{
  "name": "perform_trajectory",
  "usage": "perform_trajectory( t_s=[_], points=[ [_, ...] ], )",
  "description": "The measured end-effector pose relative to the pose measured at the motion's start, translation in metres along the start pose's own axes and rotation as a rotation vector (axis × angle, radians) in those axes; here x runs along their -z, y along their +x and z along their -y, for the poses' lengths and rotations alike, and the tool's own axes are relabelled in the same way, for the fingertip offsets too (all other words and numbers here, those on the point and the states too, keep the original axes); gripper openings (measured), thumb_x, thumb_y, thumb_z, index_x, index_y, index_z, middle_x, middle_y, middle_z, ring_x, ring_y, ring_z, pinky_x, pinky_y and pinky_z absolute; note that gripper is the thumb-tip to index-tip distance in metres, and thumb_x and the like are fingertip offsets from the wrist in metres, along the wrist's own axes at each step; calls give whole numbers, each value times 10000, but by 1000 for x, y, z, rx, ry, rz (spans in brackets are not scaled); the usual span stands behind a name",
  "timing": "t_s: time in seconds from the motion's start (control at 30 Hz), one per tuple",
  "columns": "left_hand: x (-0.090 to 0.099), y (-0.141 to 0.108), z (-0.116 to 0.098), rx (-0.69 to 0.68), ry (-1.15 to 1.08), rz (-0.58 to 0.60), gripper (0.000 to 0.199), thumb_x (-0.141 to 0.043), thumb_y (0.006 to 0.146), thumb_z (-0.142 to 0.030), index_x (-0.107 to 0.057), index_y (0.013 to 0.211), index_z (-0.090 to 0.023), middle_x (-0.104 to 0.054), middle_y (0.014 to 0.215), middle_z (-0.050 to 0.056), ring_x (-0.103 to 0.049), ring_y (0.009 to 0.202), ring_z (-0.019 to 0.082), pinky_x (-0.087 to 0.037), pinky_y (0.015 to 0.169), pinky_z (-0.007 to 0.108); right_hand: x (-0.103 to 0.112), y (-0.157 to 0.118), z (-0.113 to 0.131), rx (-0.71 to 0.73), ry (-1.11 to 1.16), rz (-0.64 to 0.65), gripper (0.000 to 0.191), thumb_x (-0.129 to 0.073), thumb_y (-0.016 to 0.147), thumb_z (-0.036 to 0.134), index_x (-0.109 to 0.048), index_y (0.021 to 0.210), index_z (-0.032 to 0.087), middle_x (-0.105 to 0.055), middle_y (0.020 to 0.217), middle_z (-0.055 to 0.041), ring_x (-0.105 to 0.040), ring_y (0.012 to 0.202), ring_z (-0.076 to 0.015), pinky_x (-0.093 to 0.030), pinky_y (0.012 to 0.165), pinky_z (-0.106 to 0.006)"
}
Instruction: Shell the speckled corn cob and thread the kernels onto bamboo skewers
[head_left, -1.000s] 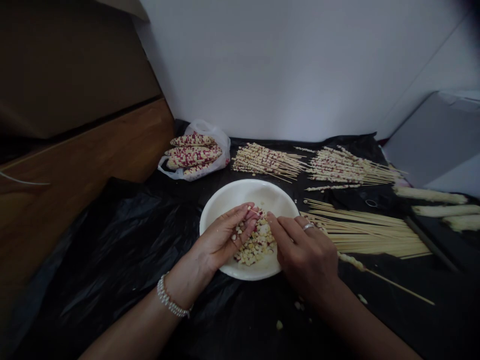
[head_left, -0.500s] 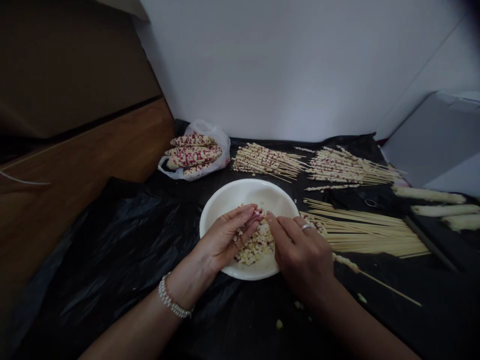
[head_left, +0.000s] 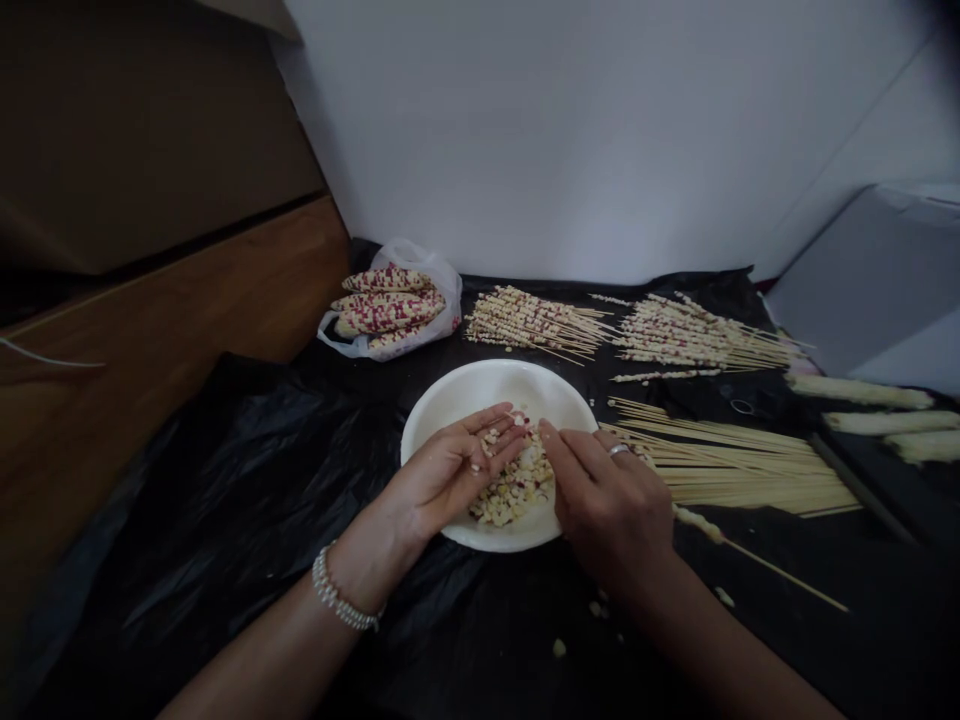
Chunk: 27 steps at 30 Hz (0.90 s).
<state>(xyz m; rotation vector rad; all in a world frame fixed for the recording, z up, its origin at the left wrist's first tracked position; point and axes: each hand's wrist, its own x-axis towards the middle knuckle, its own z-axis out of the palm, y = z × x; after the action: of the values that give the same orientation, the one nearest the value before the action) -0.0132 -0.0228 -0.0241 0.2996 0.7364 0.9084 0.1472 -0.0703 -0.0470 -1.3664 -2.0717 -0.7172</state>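
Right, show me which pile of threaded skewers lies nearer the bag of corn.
The left pile, between the bag and the right pile, which lies farther off.

Purple-speckled cream corn cobs [head_left: 388, 312].

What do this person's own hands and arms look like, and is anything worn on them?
The left hand is gloveless, with a pale, beaded-looking bracelet around its wrist. The right hand, also gloveless, has a shiny silver-coloured ring on one finger. No sleeves show.

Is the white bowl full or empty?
Neither; it is partly filled: corn kernels lie in the bowl, while its far side shows bare white.
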Motion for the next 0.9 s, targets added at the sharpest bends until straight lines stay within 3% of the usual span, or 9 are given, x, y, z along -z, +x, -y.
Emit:
perform_trajectory(
  t_s=[0.2,0.33,0.43,0.63,0.9],
  points=[
    [1,2,2,-2,43,-46,400,-496,746,90,-605,1099,-65,-623,1178,166,-577,1137,217,-473,968,269,2,-1,1,-2,27,9,309,-507,846,113,-613,1137,115,-661,848,-58,-543,775,-155,-405,707,-281],
    [4,6,3,-32,4,-90,250,-542,829,-68,-615,1068,-59,-663,1063,144,-651,982,172,-525,885,242,2,-1,1,0,21,14,294,-519,841,116,-623,1115,105,-659,836,-55,-543,769,-157,-396,701,-284],
    [6,6,2,15,-30,-65,258,-509,878,-184,-603,1079,-53,-668,1013,154,-662,941,190,-540,863,287,1,-1,1,0,23,-4,273,-515,837,105,-635,1082,109,-659,828,-57,-543,772,-154,-393,691,-280],
    [5,5,-2,72,-97,-10,288,-421,885,-135,-585,1090,-18,-673,976,173,-635,1021,234,-509,916,348,0,0,1,-4,32,3,235,-512,836,100,-657,1017,134,-661,832,-48,-542,771,-149,-400,696,-275],
    [2,3,4,-31,27,-46,319,-482,806,23,-598,1096,-43,-641,1132,179,-585,1123,233,-495,951,311,1,-1,2,-13,41,19,237,-508,847,118,-656,1031,135,-657,831,-47,-547,780,-154,-398,697,-282]
  ],
)
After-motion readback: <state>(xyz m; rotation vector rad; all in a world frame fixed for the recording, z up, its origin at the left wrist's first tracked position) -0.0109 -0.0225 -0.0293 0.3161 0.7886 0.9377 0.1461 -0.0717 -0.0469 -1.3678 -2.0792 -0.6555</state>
